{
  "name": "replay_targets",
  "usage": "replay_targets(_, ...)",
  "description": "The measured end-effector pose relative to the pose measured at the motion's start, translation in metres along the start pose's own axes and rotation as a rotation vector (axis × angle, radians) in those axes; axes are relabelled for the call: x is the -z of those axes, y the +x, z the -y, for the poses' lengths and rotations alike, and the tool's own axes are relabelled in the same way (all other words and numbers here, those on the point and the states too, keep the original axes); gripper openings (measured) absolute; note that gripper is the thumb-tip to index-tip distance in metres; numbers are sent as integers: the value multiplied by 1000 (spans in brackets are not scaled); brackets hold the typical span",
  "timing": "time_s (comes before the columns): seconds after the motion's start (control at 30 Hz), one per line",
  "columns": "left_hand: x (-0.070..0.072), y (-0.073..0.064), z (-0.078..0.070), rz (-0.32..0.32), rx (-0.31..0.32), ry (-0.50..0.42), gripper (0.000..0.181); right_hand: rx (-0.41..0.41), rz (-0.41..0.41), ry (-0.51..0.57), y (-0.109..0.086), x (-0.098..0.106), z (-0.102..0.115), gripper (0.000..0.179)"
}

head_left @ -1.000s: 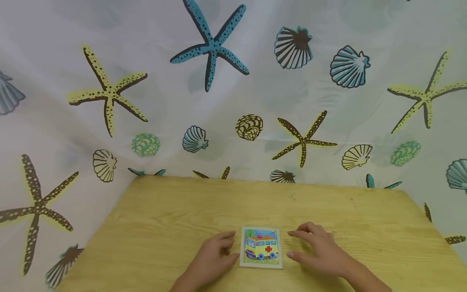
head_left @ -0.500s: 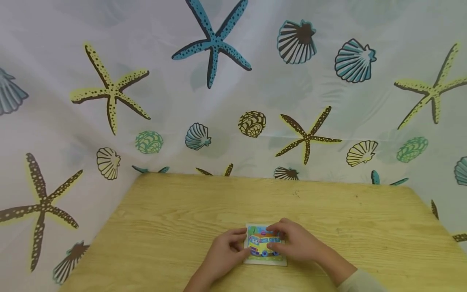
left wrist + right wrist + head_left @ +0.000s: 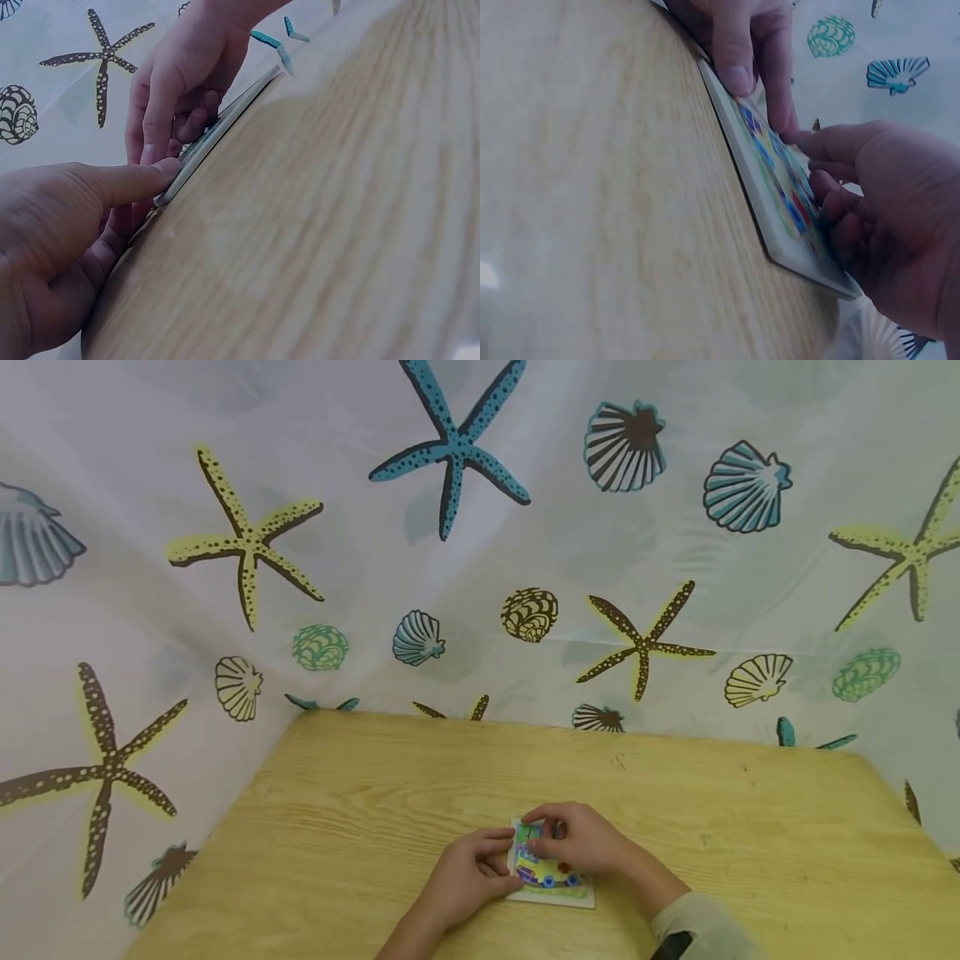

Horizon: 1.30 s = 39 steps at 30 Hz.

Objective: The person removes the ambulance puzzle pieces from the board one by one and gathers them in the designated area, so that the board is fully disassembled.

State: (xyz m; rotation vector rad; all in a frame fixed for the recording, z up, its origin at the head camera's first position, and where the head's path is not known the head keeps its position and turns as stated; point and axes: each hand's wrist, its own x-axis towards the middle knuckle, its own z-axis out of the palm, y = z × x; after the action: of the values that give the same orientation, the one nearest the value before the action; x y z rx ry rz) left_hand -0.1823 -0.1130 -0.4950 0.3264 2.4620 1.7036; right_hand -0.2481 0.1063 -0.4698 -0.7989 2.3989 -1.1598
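A small square picture puzzle [image 3: 553,883] in a pale frame shows a yellow ambulance with a red cross; it lies flat on the wooden table. My left hand [image 3: 467,878] holds its left edge, the thumb on the near corner and the index finger farther up the same side. Over the upper part of the picture reaches my right hand [image 3: 581,842], index finger and thumb apart near the far left corner, the other fingers curled in. That hand hides the puzzle's upper right. In the right wrist view, the right index fingertip [image 3: 799,140] meets a left finger [image 3: 780,105].
The wood-grain table [image 3: 360,793] extends around the puzzle. A white cloth [image 3: 480,552] printed with starfish and shells hangs behind the table and along its sides. A light sleeve [image 3: 701,922] with a dark strap covers the right forearm.
My right hand has moved left from beside the puzzle to over its top left part. My left hand has come in from just off the edge to hold it.
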Motion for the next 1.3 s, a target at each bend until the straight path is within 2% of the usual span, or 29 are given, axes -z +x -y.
replay_targets(0.2, 2, -3, -1, -7, 55, -49, 57, -7, 53, 60, 10, 2, -10, 30)
replay_targets(0.4, 2, -4, -1, -4, 52, -74, 57, -13, 115, 92, 15, 7, -12, 31)
replay_targets(0.77, 4, -5, -1, -6, 40, -107, 55, 64, 124, -39, 16, 7, -5, 35)
replay_targets(0.97, 2, -6, -1, 7, 43, -115, 54, 74, 103, -102, 14, 8, -5, 38)
replay_targets(1.3, 4, -6, -3, 7, 43, -97, 54, 101, 91, -117, 13, 6, -7, 38)
